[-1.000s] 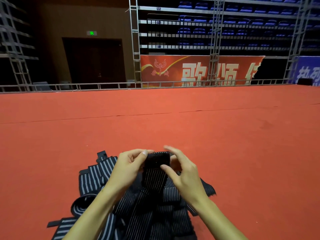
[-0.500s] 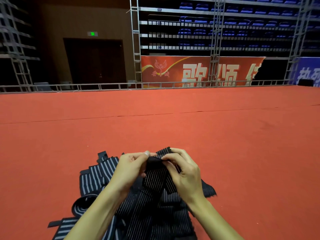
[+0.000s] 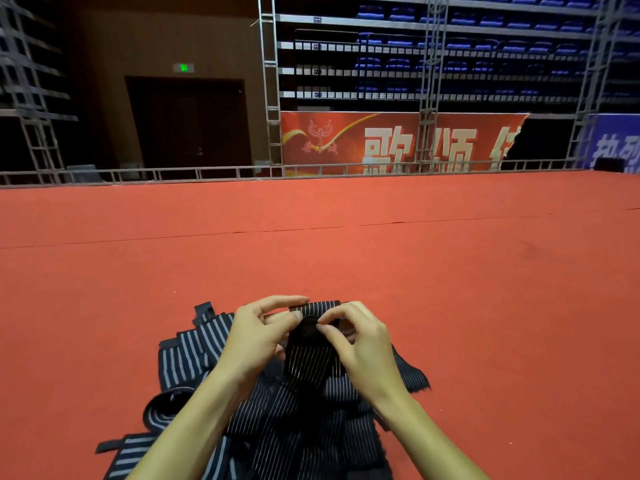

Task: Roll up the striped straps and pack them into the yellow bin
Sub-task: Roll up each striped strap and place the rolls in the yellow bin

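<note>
— While the left hand (image 3: pixel 256 337) pinches one side of the rolled end, where's the strap (image 3: pixel 311 355) sitting?

— Dead centre low, at six o'clock, lifted just above the pile of striped straps (image 3: pixel 194 355) on the red carpet (image 3: pixel 485 289).

— And the right hand (image 3: pixel 360 344)?

— Thumb and forefinger clamped on the roll's other side, at three o'clock of it. Both hands gripping, fingers curled.

— Beyond them?

— At twelve o'clock, a metal railing (image 3: pixel 207 173) and a red banner (image 3: pixel 381 140).
</note>
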Motion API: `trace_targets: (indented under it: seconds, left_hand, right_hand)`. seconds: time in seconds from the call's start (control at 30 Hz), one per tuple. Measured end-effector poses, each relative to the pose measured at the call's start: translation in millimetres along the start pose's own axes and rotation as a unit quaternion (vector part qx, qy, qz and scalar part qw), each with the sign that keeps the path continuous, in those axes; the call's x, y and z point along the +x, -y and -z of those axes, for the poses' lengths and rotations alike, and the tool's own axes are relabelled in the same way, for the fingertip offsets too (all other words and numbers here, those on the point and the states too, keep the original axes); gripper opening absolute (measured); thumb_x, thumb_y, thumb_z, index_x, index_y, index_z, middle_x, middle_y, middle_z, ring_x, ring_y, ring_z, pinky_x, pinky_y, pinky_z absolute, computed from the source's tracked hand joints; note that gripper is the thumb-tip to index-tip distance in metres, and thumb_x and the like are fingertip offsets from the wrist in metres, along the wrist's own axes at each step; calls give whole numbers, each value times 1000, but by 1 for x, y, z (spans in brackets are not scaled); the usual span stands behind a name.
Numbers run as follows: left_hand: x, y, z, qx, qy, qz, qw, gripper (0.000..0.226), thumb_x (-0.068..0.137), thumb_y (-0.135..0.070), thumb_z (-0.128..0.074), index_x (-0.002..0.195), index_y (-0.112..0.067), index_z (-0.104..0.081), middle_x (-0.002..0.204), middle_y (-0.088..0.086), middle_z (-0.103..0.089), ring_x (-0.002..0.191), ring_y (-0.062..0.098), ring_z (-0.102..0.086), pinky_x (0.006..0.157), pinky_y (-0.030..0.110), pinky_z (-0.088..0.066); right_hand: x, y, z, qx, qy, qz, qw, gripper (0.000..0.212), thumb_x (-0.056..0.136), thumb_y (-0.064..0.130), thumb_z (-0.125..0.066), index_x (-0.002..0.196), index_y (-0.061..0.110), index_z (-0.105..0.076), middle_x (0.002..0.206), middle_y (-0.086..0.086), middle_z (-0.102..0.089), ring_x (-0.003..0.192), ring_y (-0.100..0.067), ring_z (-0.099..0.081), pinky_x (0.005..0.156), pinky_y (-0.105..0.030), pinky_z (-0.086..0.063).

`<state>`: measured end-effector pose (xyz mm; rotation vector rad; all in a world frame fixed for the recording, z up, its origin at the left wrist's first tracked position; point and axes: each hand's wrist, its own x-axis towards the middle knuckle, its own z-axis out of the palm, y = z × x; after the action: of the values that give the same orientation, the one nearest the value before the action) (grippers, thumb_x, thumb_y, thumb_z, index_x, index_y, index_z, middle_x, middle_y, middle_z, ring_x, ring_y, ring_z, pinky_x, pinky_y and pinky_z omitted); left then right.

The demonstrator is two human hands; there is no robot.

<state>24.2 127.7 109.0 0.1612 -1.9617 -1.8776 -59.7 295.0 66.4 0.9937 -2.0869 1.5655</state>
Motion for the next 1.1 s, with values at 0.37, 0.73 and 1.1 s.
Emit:
trace_targets:
  seconds: [0.37,0.73,1.1]
  left_hand:
    - [-3,-12,-2,-1,-7,-18,1000,29,102,-17,-73,127,-33,-76,75,4,-77,49,11,-56,41,21,-40]
    - [-8,-11,1,32,39,-106,993,47,100,-10,-74,140,-33,-65,100,5,-83,80,14,-77,61,19,-56]
    - [0,100,20,246,110,-20,963,81,79,-54,-92,149,-46,-52,137,-27,-69,131,1,-65,113,45,-53]
  right_hand:
    - [-8,17,10,90,77,-39,992,49,96,13,-77,135,39,-62,126,17,-72,118,-14,-72,101,-44,-59]
    - [15,16,20,195,-7,-90,977,54,96,22,-79,143,43,-61,124,-4,-75,91,-24,-72,91,-48,-60]
    - [63,22,47,170,-111,-78,976,64,89,23,-74,143,53,-58,145,-7,-64,138,-27,-61,107,-57,-57]
